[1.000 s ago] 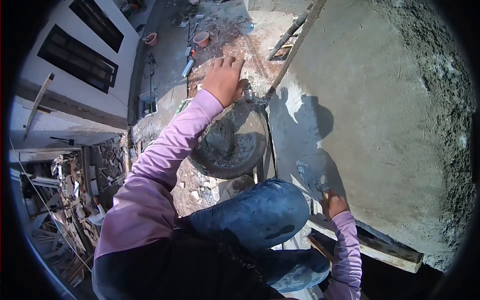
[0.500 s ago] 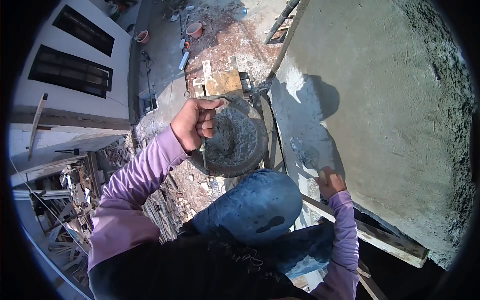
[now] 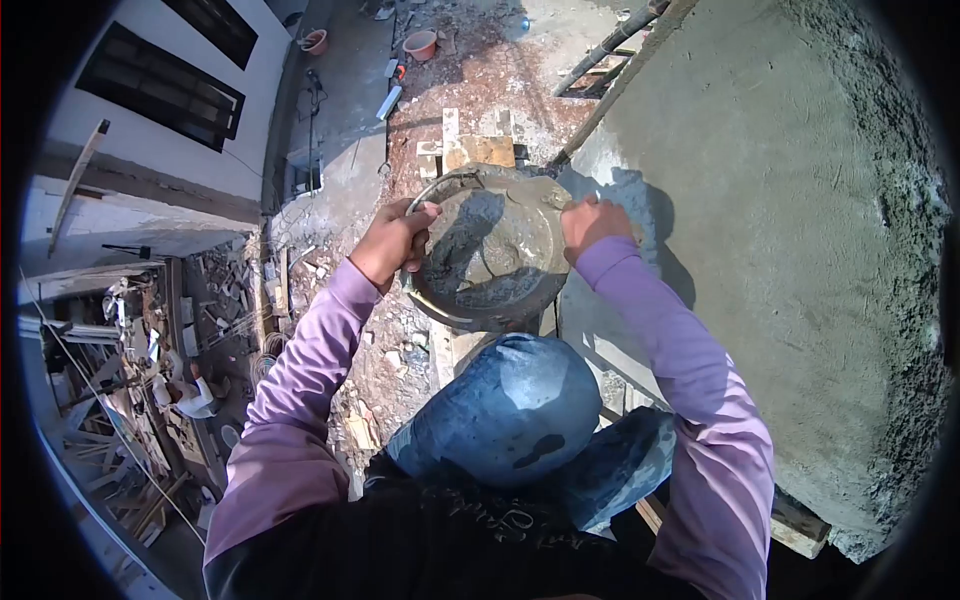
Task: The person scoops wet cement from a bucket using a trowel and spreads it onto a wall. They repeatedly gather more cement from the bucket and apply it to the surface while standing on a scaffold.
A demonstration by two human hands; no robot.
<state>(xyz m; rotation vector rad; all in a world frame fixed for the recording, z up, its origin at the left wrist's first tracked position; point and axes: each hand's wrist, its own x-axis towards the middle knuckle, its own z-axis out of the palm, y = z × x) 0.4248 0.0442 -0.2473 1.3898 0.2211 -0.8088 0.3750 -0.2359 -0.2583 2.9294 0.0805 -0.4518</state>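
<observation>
One bucket [image 3: 480, 322] of mortar [image 3: 500, 258] is sitting beside the wall [image 3: 750, 260]. My left hand [image 3: 393, 243] is pinching the handle [image 3: 436, 186]; right hand [image 3: 598, 226] is covering the wall-side edge [image 3: 558, 278], can't tell its grip. If I'm pulling unevenly, mortar might be spilling.

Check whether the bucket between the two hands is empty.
Not empty: grey mix lies inside the bucket; how deep, I cannot tell.
</observation>
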